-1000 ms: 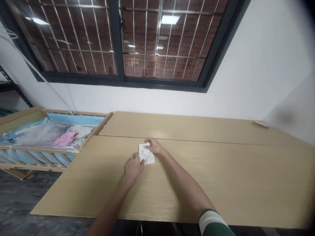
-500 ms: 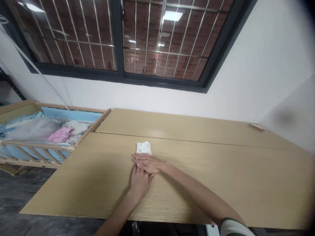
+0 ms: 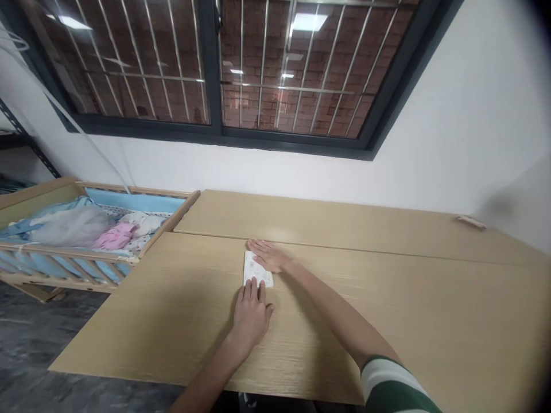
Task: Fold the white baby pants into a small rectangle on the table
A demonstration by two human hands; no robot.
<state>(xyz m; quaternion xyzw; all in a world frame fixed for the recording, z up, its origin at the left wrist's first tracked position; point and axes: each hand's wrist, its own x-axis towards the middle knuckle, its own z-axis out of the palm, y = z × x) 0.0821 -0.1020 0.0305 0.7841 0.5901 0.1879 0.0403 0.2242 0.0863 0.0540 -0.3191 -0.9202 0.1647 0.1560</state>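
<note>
A small white folded piece (image 3: 253, 269) with faint printed marks lies flat on the wood-grain table; I cannot tell whether it is cloth or paper. The fingertips of my left hand (image 3: 251, 312) rest on its near edge, with the fingers stretched out and the thumb out to the side. Across its far right part lies my right hand (image 3: 269, 256), flat and palm down, covering that corner. Neither hand grips anything.
The table (image 3: 365, 310) has a long seam across it and a rear board against the wall. At left stands a wooden crib (image 3: 167, 226) with blue lining and bedding. A small flat object (image 3: 471, 222) lies at the far right. A barred window (image 3: 284, 74) is above.
My right hand has slid away from me, off my left hand and onto the far part of the white piece. More of the piece shows between the hands. The view has shifted slightly.
</note>
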